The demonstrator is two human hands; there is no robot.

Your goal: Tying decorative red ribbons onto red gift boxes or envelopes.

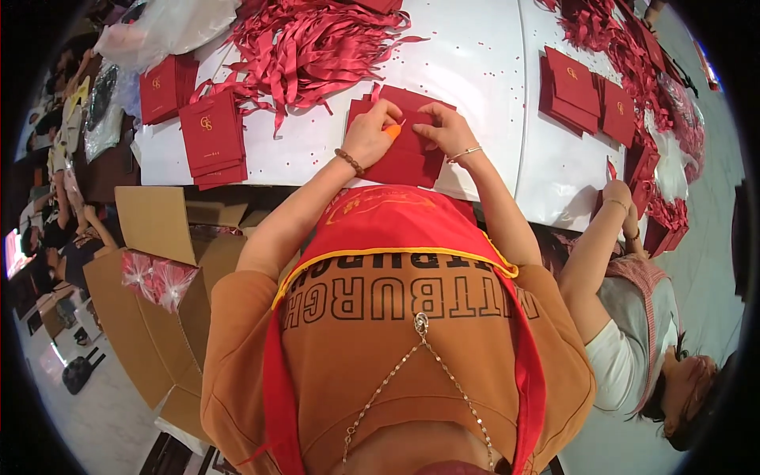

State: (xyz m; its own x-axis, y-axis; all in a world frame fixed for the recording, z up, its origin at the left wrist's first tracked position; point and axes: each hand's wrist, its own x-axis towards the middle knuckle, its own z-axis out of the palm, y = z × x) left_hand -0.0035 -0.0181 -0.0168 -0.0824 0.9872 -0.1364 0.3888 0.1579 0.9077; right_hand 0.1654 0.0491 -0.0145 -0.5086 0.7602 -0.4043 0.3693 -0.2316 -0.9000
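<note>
A dark red flat paper bag (412, 154) lies on the white table (475, 55) in front of me, on top of another like it. My left hand (370, 133) presses on its left part and grips a small orange tool (393, 131). My right hand (445, 131) pinches the bag's upper middle, fingers bent on the paper. Both hands nearly touch. A beaded bracelet sits on my left wrist, a thin bangle on the right.
A heap of red ribbons (317, 39) lies at the back. Stacks of red bags stand at left (212, 136) and right (571, 87). An open cardboard box (150, 293) sits on the floor at left. Another person (633, 317) works at my right.
</note>
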